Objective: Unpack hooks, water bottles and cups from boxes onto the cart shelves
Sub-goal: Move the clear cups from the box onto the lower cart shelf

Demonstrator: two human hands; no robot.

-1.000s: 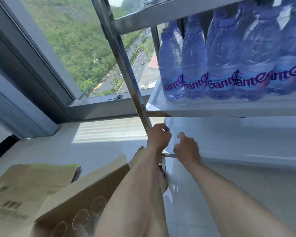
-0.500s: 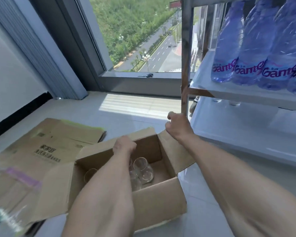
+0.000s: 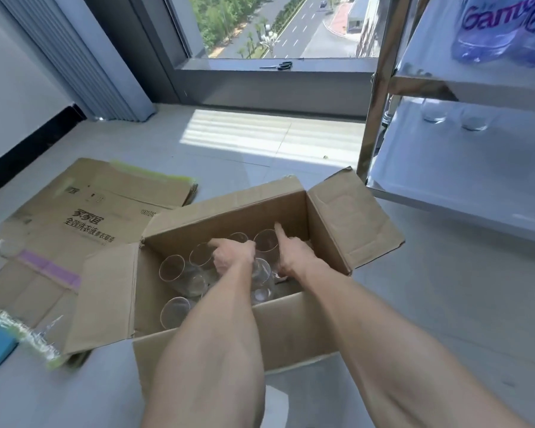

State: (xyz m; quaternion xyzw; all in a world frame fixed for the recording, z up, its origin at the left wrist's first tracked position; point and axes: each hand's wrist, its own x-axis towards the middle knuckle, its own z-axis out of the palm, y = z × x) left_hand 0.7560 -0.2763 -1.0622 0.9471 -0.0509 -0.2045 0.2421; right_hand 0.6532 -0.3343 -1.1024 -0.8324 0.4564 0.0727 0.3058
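An open cardboard box (image 3: 294,341) stands on the floor and holds several clear glass cups (image 3: 172,271). Both of my hands are inside it. My left hand (image 3: 233,254) curls its fingers round a glass cup (image 3: 261,281) in the middle of the box. My right hand (image 3: 294,257) is close beside it with the index finger straight, and its other fingers curl down on a cup that is mostly hidden. The steel cart (image 3: 445,196) is at the right. Two cups (image 3: 434,112) sit on its lower shelf, and water bottles (image 3: 488,35) on the shelf above.
A flattened cardboard box (image 3: 90,217) lies on the floor to the left, with crumpled plastic wrap (image 3: 19,332) at the left edge. Scissors (image 3: 277,66) rest on the window sill. The cart's steel post (image 3: 376,118) rises just behind the box's right flap (image 3: 352,223).
My view swung from the cart shelf down to the box. My right hand left the box's right flap and went inside, and my left hand reached deeper among the cups.
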